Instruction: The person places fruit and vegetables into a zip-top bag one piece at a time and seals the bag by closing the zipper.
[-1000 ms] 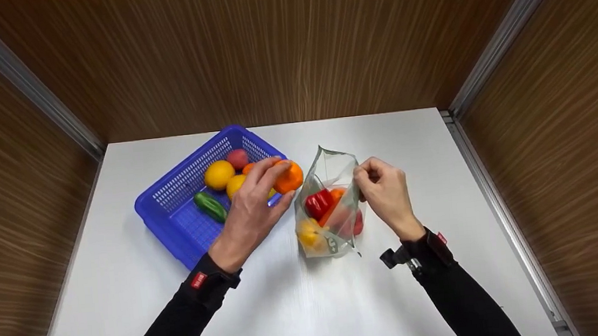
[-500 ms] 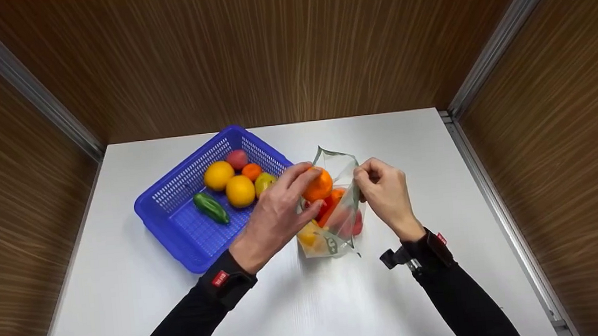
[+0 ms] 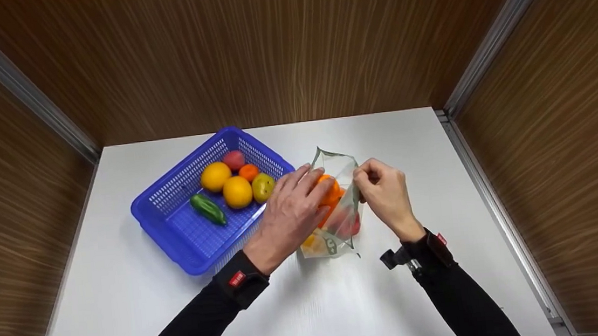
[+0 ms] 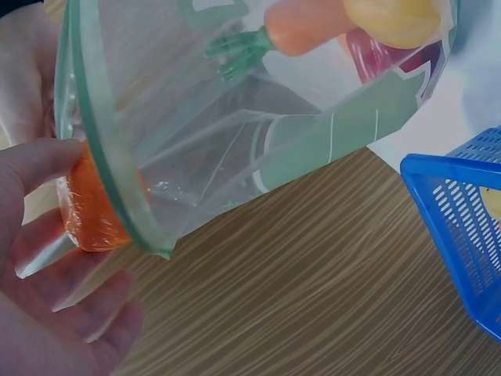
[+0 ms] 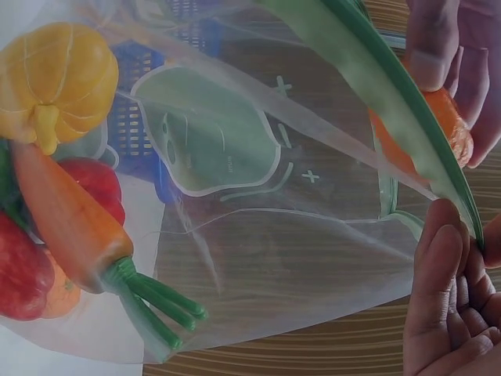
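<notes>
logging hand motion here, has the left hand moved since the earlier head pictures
Yes, rightward relative to the blue basket: the left hand is now at the clear bag's mouth.

Glossy white tabletop (image 3: 323, 317) within three brown wood-grain walls (image 3: 288, 44), grey metal strips (image 3: 499, 31) between them

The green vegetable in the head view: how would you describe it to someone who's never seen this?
On the white table, find the blue basket, left of the clear bag. Inside, the green vegetable lies slantwise beside a yellow fruit. It is long and dark green, while the fruits near it are all roundish.
</notes>
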A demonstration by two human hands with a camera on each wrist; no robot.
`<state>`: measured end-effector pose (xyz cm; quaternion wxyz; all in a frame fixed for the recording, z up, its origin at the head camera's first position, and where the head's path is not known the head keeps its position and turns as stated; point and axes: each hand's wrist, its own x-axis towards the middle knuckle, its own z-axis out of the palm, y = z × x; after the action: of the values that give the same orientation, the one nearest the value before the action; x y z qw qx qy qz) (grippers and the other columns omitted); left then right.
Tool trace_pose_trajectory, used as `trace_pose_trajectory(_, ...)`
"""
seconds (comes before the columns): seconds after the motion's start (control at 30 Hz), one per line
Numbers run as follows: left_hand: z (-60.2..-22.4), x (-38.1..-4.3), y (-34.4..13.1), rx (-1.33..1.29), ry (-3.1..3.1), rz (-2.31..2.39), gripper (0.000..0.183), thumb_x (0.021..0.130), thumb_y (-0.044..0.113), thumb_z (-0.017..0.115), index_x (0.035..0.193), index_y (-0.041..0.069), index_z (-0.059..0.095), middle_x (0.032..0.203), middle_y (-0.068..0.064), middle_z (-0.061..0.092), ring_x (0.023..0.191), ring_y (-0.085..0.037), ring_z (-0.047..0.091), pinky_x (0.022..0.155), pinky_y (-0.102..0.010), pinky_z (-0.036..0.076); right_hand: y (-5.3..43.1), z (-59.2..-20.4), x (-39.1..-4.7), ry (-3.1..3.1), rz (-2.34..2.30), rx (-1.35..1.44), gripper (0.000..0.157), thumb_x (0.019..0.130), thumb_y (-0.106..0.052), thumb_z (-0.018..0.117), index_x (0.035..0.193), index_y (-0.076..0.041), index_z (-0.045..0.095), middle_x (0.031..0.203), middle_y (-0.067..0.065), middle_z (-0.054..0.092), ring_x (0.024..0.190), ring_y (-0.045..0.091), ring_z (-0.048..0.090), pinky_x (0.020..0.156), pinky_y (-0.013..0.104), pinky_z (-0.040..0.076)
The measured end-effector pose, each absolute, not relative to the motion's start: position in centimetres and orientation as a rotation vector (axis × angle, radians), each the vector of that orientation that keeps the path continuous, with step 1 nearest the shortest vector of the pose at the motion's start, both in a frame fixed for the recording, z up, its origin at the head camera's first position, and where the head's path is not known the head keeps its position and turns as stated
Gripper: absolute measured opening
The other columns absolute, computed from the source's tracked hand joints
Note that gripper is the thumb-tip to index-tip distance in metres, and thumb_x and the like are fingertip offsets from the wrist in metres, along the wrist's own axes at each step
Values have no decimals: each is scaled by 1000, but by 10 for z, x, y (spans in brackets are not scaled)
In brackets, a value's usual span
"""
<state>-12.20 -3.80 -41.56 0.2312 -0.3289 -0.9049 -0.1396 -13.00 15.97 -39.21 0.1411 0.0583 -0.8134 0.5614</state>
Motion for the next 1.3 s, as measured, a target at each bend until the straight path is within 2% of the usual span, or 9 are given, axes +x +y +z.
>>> trace_pose_trajectory(0.2, -424, -121, -45, -845, -2581, -356, 66, 86, 41, 84, 140, 11, 60, 155, -18, 47, 147, -40, 39, 119, -57, 32, 162, -403, -134, -2349, 1597, 158, 19, 94, 4, 62, 75, 3, 63, 61, 12, 63, 45, 9, 55, 45, 16, 46)
trace_pose_trajectory(0.33, -431, -119, -54, -726, -2615, -454, 64, 90, 41, 80, 138, 5, 58, 152, -21, 47, 143, -41, 43, 117, -54, 37, 171, -422, -143, -2351, 1572, 165, 19, 95, -1, 63, 76, -1, 65, 62, 8, 64, 47, 16, 58, 45, 19, 48)
trace_pose_trajectory(0.5, -434, -115, -62, -503, -2815, -596, 50, 96, 54, 68, 106, 4, 63, 108, -13, 59, 102, -31, 61, 91, -41, 55, 175, -427, -145, -2352, 1551, 155, 18, 96, -4, 62, 78, -2, 66, 63, 3, 64, 49, 9, 59, 47, 21, 51)
trace_pose_trajectory(0.63, -435, -113, -61, -445, -2982, -704, 56, 99, 62, 57, 76, 12, 62, 77, -3, 53, 74, -27, 61, 65, -40, 53, 174, -427, -145, -2363, 1542, 141, 18, 97, -8, 63, 79, -4, 66, 65, 1, 64, 50, 8, 60, 49, 21, 52)
trace_pose_trajectory(0.73, -436, -114, -60, -454, -3020, -815, 52, 101, 54, 57, 67, 15, 59, 66, 1, 51, 64, -22, 57, 56, -35, 46, 175, -429, -144, -2371, 1556, 166, 20, 99, -12, 65, 80, -4, 66, 64, 2, 64, 50, 11, 61, 49, 22, 52)
trace_pose_trajectory(0.9, -437, -118, -58, -470, -2976, -1016, 34, 102, 29, 55, 71, 17, 56, 64, 5, 48, 59, -18, 51, 53, -31, 36, 179, -436, -140, -2442, 1564, 292, 24, 97, -22, 72, 81, -6, 66, 66, 1, 66, 53, 19, 64, 52, 24, 52)
trace_pose_trajectory(1.03, -435, -123, -56, -461, -2905, -1100, 31, 101, 23, 52, 71, 16, 54, 64, 4, 44, 60, -20, 51, 54, -32, 36, 182, -441, -137, -2577, 1393, 459, 23, 96, -26, 74, 83, -7, 69, 67, -2, 66, 56, 16, 61, 54, 23, 47)
trace_pose_trajectory(1.13, -431, -129, -54, -435, -2865, -1126, 33, 102, 23, 52, 69, 16, 51, 64, 4, 42, 63, -22, 52, 56, -34, 38, 185, -442, -138, -2575, 1318, 509, 22, 97, -19, 69, 81, -4, 72, 64, 0, 67, 53, 13, 61, 50, 20, 46)
trace_pose_trajectory(1.3, -418, -148, -55, -340, -2775, -1198, 31, 99, 22, 50, 69, 14, 56, 66, 3, 47, 69, -24, 56, 63, -38, 44, 198, -431, -145, -2461, 1333, 240, 41, 101, -13, 57, 62, -7, 65, 49, -1, 58, 39, 8, 54, 42, 19, 41)
